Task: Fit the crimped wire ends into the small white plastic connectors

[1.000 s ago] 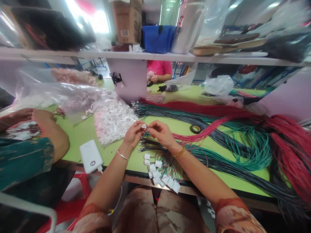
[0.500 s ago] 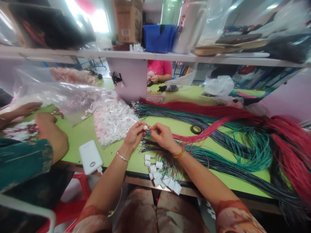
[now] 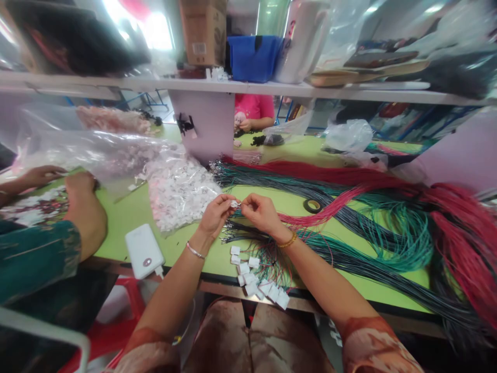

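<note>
Between thumb and fingers, my left hand (image 3: 216,214) pinches a small white connector housing (image 3: 234,204). My right hand (image 3: 261,213) is closed in a pinch right beside it, on what looks like the end of a thin wire; the tip itself is too small to make out clearly. Below my hands lie dark wires with metal terminals (image 3: 229,233). Pink-red wires (image 3: 310,220) run off to the right from behind my right hand. Nearer the table edge sits a cluster of white connectors (image 3: 252,280) with thin wires attached.
A clear bag of white connectors (image 3: 178,191) lies left of my hands. A white power bank (image 3: 144,251) with a cable rests at the front edge. Black tape (image 3: 311,206) lies among green, grey and red wire bundles (image 3: 388,181). A co-worker's arm (image 3: 85,212) is at left.
My hands stay together at the connector, with barely any shift of the fingers. At left, the co-worker's hands have moved a little over their pile of pieces.
</note>
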The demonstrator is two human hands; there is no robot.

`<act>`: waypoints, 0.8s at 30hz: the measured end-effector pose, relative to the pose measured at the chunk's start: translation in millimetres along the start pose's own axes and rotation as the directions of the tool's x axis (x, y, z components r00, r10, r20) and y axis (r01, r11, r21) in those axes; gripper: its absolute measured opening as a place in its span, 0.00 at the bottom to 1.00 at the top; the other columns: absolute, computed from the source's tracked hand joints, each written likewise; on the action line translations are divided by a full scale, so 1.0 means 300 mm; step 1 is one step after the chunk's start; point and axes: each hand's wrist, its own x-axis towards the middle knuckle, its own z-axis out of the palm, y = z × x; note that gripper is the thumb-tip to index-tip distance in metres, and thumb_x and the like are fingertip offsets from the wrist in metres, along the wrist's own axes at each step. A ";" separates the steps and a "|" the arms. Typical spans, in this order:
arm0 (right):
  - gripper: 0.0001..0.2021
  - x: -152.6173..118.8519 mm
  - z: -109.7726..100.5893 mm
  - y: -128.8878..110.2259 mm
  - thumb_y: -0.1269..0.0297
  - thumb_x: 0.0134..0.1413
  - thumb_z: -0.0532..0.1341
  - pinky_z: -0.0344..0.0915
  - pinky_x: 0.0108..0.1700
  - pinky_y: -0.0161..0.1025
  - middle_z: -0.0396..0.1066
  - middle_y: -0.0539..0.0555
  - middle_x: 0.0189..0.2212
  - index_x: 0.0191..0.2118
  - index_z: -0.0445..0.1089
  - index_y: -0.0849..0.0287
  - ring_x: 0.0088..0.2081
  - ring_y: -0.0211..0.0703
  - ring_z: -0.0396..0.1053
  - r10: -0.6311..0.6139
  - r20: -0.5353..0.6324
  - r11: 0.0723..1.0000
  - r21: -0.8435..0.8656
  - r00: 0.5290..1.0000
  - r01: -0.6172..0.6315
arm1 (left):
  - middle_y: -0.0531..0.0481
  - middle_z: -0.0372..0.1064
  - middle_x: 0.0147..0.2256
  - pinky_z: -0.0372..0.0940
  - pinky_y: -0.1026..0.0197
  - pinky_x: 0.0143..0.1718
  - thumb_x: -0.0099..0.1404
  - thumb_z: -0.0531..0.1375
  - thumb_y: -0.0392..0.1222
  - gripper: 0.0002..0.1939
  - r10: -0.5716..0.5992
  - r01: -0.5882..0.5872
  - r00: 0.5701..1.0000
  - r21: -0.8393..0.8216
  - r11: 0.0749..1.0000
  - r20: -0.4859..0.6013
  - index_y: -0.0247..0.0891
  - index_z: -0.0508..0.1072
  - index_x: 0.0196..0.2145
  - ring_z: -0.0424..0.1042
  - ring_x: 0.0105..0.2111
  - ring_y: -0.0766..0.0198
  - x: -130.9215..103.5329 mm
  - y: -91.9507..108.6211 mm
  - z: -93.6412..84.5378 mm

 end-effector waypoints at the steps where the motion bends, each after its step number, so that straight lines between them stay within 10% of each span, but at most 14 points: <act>1: 0.08 0.001 -0.002 -0.002 0.62 0.48 0.58 0.53 0.25 0.31 0.62 0.46 0.19 0.25 0.65 0.60 0.21 0.32 0.54 0.004 -0.003 1.000 0.004 1.000 -0.004 | 0.48 0.74 0.32 0.63 0.65 0.33 0.52 0.67 0.39 0.11 0.006 -0.006 1.000 -0.003 1.000 -0.004 0.33 0.74 0.33 0.70 0.30 0.68 0.001 0.000 -0.002; 24: 0.09 -0.005 -0.010 -0.001 0.62 0.52 0.56 0.54 0.28 0.32 0.64 0.48 0.21 0.25 0.65 0.61 0.24 0.33 0.57 -0.066 0.064 0.997 -0.034 0.996 0.068 | 0.53 0.72 0.27 0.63 0.66 0.31 0.47 0.71 0.44 0.15 0.023 -0.017 0.999 0.117 0.993 -0.042 0.35 0.76 0.32 0.67 0.25 0.71 -0.005 -0.020 0.009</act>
